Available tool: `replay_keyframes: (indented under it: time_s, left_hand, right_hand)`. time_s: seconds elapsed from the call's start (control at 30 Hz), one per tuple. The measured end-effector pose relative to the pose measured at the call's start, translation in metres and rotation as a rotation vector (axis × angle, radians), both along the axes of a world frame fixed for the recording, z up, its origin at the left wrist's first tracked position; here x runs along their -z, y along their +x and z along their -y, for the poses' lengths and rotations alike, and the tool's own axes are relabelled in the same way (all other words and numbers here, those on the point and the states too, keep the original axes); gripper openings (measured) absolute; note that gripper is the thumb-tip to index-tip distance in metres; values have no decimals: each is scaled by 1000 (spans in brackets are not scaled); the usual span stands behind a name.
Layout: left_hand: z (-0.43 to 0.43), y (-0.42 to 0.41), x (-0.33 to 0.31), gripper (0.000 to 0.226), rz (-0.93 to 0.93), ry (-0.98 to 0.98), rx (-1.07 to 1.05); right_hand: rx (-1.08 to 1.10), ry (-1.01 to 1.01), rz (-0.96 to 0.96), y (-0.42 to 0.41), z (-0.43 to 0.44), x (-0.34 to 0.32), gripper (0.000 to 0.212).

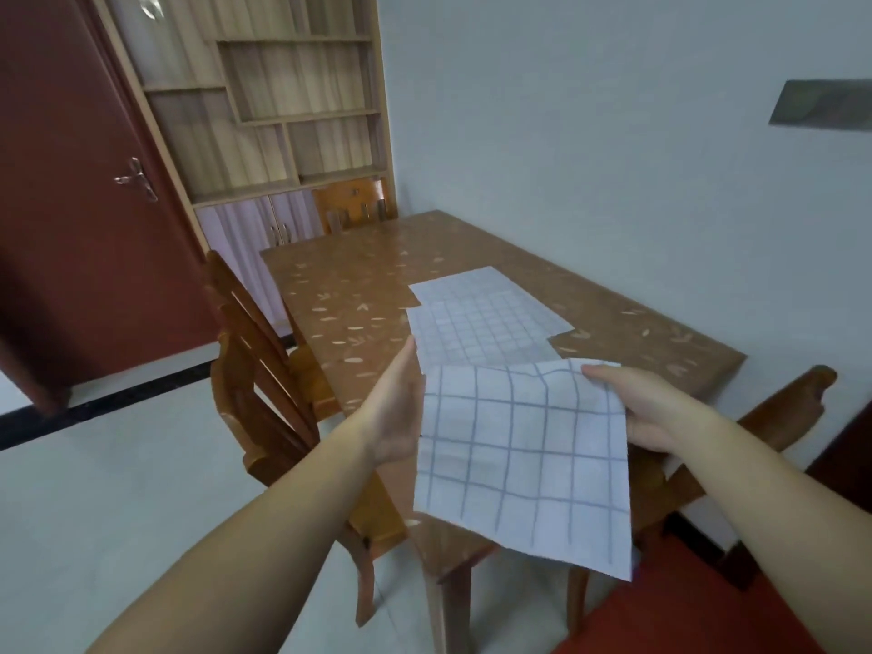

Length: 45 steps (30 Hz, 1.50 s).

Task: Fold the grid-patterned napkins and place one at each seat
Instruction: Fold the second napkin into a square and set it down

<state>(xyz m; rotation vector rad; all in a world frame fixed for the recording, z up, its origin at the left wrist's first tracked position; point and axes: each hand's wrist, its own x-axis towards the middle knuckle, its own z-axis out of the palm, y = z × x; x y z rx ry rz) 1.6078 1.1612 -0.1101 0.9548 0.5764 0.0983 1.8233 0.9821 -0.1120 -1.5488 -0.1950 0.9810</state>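
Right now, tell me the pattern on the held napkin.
White napkin with a blue-grey grid, head view.

Open over bare table (358,271) left and far of the flat napkins (481,318); hemmed by left chair (255,351), far chair (354,200), near-right chair (778,413), right wall (613,158).

Lower centre: right hand (653,413) grips grid napkin (519,464) at right edge; left hand (396,408), fingers straight, touches its left edge. Two more napkins (481,318) overlap on table (358,285).
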Motion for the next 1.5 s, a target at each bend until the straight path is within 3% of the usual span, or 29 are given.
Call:
replay_keyframes:
  time_s: [0.1, 0.2, 0.43, 0.53, 0.8, 0.97, 1.07, 1.17, 1.3, 1.4, 1.5]
  left_hand:
    - [-4, -1, -11, 33, -76, 283, 52]
    - [-4, 6, -27, 18, -146, 519, -105]
    - [-1, 10, -50, 20, -123, 639, -360]
    - [-2, 11, -52, 17, -115, 658, -397]
    - [-8, 14, -47, 24, -62, 590, -495]
    - [-7, 14, -50, 16, 44, 679, -592]
    - [-10, 14, -55, 14, 97, 740, -639]
    - [-9, 13, -64, 13, 127, 787, -625]
    - [-5, 16, -71, 17, 187, 1056, -502]
    - [6, 23, -73, 14, 200, 1219, -360]
    - [13, 29, -72, 13, 230, 1282, -281]
  right_hand:
    - [-67, -28, 46, 0, 5, -9, 18]
    - [-59, -28, 141, 2, 7, -21, 23]
    - [16, 0, 349, 11, 13, -29, 55]
    - [54, 65, 368, 12, 15, -31, 55]
    - [132, 197, 438, 2, 21, -36, 21]
    - [3, 35, 850, -4, 26, -36, 11]
    - [-29, 6, 962, -3, 26, -36, 10]
    - [-114, -48, 966, -1, 27, -37, 17]
    - [-329, -214, 1031, -5, 22, -38, 6]
    - [-350, -40, 1041, -33, -1, -51, 21]
    - [-348, 161, 1042, -65, -31, -68, 11]
